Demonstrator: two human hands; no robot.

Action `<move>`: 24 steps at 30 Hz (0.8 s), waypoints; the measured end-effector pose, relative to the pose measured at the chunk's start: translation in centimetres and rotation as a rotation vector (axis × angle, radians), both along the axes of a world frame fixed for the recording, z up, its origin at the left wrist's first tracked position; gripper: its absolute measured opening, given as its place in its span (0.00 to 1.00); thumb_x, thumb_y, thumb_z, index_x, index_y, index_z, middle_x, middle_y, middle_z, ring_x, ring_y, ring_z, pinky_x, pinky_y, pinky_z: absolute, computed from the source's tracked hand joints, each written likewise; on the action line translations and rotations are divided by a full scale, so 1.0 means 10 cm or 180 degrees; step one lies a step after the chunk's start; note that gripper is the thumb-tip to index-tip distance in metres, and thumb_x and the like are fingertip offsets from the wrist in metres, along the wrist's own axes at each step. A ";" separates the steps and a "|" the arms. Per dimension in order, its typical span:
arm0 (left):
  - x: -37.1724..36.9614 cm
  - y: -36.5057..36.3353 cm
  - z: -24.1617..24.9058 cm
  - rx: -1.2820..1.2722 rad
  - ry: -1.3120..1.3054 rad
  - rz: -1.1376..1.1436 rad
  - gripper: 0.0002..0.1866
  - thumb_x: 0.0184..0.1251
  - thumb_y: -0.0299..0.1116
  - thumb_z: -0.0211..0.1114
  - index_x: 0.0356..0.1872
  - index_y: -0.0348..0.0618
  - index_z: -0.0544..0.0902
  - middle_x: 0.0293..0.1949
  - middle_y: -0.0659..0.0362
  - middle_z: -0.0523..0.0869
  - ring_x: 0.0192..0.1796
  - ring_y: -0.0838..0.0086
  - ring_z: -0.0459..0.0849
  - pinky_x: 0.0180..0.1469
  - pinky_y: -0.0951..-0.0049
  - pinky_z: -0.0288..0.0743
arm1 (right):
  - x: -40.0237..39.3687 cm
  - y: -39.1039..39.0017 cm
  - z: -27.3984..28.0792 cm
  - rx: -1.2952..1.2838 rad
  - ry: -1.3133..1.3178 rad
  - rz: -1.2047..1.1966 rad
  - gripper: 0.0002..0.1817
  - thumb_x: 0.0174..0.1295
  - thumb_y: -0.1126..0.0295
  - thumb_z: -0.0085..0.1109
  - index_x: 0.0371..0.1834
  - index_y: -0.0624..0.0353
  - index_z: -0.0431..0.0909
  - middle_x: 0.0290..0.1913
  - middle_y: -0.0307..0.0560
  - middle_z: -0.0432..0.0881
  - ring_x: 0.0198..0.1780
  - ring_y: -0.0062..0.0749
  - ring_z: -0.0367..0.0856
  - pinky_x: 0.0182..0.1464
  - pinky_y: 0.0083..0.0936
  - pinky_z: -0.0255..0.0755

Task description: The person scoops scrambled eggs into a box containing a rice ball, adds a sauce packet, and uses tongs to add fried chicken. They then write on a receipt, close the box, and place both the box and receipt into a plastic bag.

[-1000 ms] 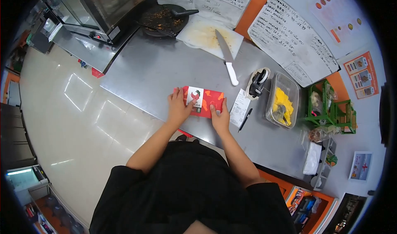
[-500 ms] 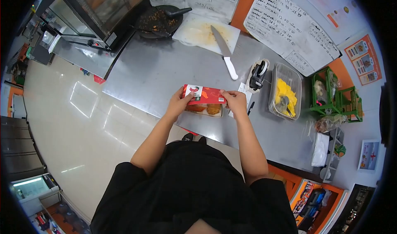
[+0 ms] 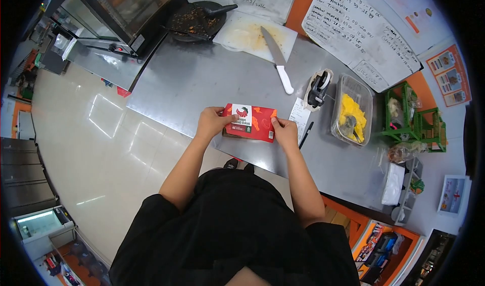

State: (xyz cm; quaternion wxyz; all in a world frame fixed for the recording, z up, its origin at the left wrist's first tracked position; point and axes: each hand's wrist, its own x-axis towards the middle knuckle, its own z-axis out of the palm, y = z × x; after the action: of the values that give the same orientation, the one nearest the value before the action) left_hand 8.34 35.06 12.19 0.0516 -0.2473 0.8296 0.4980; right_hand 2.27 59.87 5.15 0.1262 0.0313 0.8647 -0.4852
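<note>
A red food box point(image 3: 260, 123) with a white label lies near the front edge of the steel table point(image 3: 177, 84), its lid down over the contents. My left hand point(image 3: 214, 122) grips the box's left side, thumb on top by the label. At the right end, my right hand point(image 3: 284, 131) holds the lid's edge between thumb and fingers. The food inside is hidden under the lid. Just right of the box are a paper slip point(image 3: 299, 115) and a black pen point(image 3: 306, 135).
Behind lie a knife point(image 3: 275, 53) on a white cutting board point(image 3: 237, 32) and a dark stone mortar point(image 3: 194, 21). To the right stand a tape dispenser point(image 3: 318, 89), a clear tub of yellow food point(image 3: 352, 114) and green baskets point(image 3: 401, 112).
The box lid has come down flat, covering the food that showed before. Both hands have moved slightly with it, and more of the paper slip shows.
</note>
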 end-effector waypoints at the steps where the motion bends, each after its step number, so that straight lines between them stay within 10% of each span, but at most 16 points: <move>1: 0.00 -0.01 0.01 -0.0010 -0.0064 -0.0032 0.31 0.50 0.45 0.80 0.47 0.26 0.86 0.32 0.49 0.90 0.34 0.71 0.89 0.40 0.72 0.81 | 0.00 0.00 0.00 -0.0016 0.0006 0.0002 0.19 0.68 0.59 0.62 0.45 0.67 0.86 0.32 0.49 0.88 0.31 0.24 0.80 0.38 0.26 0.74; 7: 0.10 -0.03 -0.31 0.0593 -0.0042 -0.0179 0.25 0.61 0.44 0.72 0.47 0.28 0.86 0.33 0.49 0.90 0.30 0.70 0.87 0.40 0.73 0.79 | 0.04 -0.04 -0.08 0.0156 0.0201 0.0036 0.19 0.70 0.58 0.57 0.48 0.64 0.85 0.34 0.54 0.88 0.35 0.36 0.83 0.42 0.30 0.75; 10: 0.17 -0.05 -0.81 0.0354 0.0079 -0.0454 0.29 0.67 0.46 0.67 0.57 0.26 0.80 0.40 0.44 0.89 0.44 0.61 0.86 0.51 0.66 0.78 | 0.08 -0.11 -0.09 0.0461 0.0360 0.0109 0.21 0.70 0.57 0.55 0.52 0.64 0.83 0.42 0.60 0.87 0.43 0.52 0.86 0.48 0.37 0.76; 11: 0.18 -0.05 -0.93 -0.0458 -0.0026 -0.0839 0.36 0.69 0.49 0.64 0.66 0.26 0.71 0.57 0.36 0.81 0.60 0.49 0.76 0.63 0.56 0.69 | 0.10 -0.14 -0.09 0.0570 0.0556 0.0149 0.21 0.71 0.57 0.54 0.54 0.64 0.82 0.44 0.60 0.86 0.44 0.51 0.85 0.48 0.36 0.76; 17: 0.29 -0.03 -0.55 -0.1646 0.1641 -0.1011 0.50 0.53 0.60 0.73 0.69 0.33 0.68 0.74 0.38 0.61 0.71 0.42 0.64 0.73 0.54 0.61 | 0.00 0.14 0.17 0.0873 0.1909 0.1764 0.30 0.68 0.56 0.57 0.68 0.62 0.71 0.70 0.62 0.67 0.68 0.55 0.69 0.64 0.36 0.70; 24: 0.00 -0.20 -0.34 -0.1989 0.1560 -0.2733 0.45 0.43 0.62 0.77 0.65 0.55 0.77 0.71 0.44 0.69 0.71 0.48 0.68 0.70 0.53 0.66 | -0.11 0.25 0.30 0.1577 0.2366 0.3233 0.40 0.62 0.50 0.63 0.72 0.63 0.64 0.75 0.64 0.58 0.77 0.56 0.56 0.69 0.42 0.68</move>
State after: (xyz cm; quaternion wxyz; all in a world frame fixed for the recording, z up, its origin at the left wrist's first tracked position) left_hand 8.31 33.02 8.78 -0.0199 0.2299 0.9508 0.2068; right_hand 1.13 62.34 8.16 0.0219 -0.5199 0.8437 -0.1316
